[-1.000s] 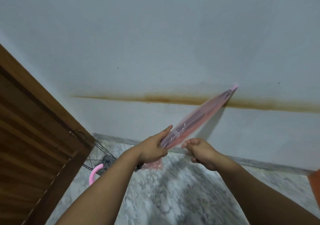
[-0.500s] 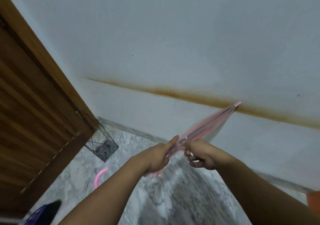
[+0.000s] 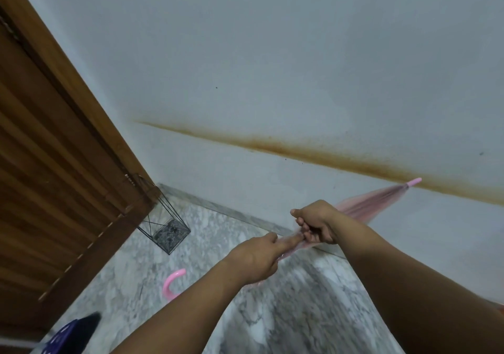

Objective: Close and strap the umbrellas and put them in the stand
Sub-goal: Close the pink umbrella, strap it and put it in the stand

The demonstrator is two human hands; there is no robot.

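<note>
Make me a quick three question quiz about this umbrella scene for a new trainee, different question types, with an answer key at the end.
1. True or false: the pink umbrella is already standing in the wire stand.
2. Multiple choice: where does the wire stand sit? A) on the floor in the corner by the wooden door; B) hanging on the wall; C) in the person's left hand.
3. Fill in: the folded canopy is gripped by the left hand and the ____ hand.

Key: 1. False, both hands hold it in the air, its tip toward the wall. 2. A. 3. right.
</note>
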